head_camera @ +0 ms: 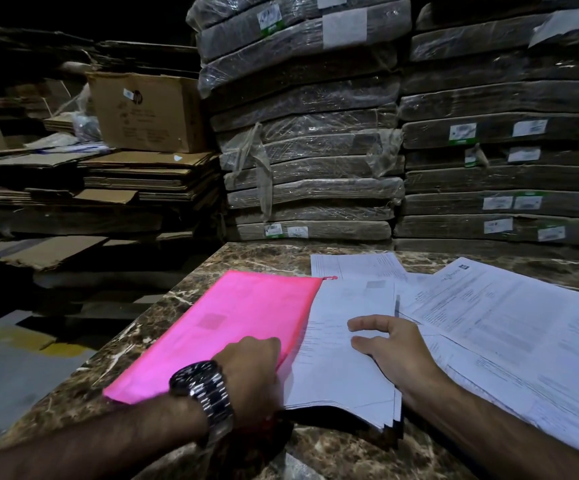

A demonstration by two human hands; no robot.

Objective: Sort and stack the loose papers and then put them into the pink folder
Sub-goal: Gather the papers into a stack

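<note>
1. The left hand (251,367) sits at the near right edge of the pink folder (239,320). Its fingers are curled down over that edge and grip it. The fingertips are hidden under the knuckles and the hand is a little blurred.
2. The left forearm comes in from the lower left, low over the bench (125,358). It wears a metal wristwatch (205,389).
3. The right hand (393,348) lies flat and wide open on the stack of papers (333,375). Its fingers are straight and spread, point left toward the folder and press on the top sheet. It holds nothing.
4. The right forearm reaches in from the lower right, across the loose sheets (509,323).
5. The pink folder lies flat on the bench, left of the stack. Its right edge overlaps the stack's left edge.
6. The loose sheets are fanned out on the bench to the right of the stack, overlapping one another.
7. Behind the bench stand wrapped bundles (315,150) piled high. To the left a cardboard box (146,112) sits on flattened cardboard (142,174).
</note>
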